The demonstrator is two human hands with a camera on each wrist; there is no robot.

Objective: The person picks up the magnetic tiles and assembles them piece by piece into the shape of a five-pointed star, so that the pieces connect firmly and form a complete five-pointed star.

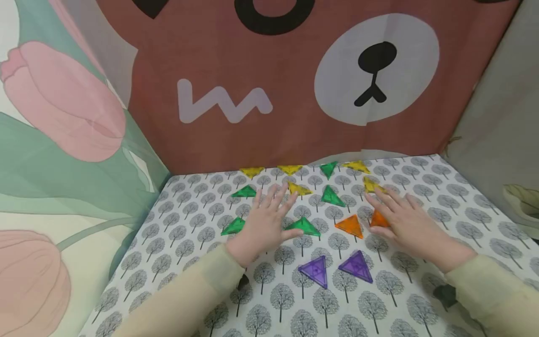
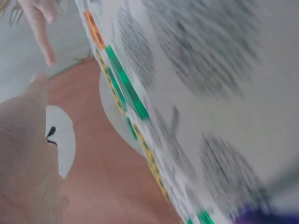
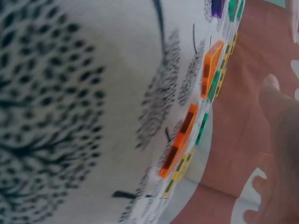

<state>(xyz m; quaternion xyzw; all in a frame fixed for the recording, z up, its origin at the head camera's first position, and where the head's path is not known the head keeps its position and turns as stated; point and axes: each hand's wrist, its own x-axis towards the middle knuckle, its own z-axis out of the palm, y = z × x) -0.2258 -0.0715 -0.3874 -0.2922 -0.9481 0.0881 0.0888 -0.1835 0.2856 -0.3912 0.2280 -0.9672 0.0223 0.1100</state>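
Fingers [image 1: 278, 200] spread, gripping nothing, our left hand [image 1: 262, 228] hovers between two green triangular tiles [image 1: 306, 228], our right hand [image 1: 410, 227] above an orange triangular tile [image 1: 379, 218]; all lie flat on the tree-print tabletop [image 1: 189, 220], apparently spaced to keep each distinct.

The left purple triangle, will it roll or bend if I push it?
The left purple triangle probably won't roll: it lies flat. Its straight, crisp edges suggest stiff plastic, unlikely to bend. It might slide, since only the tree-print surface touches it.
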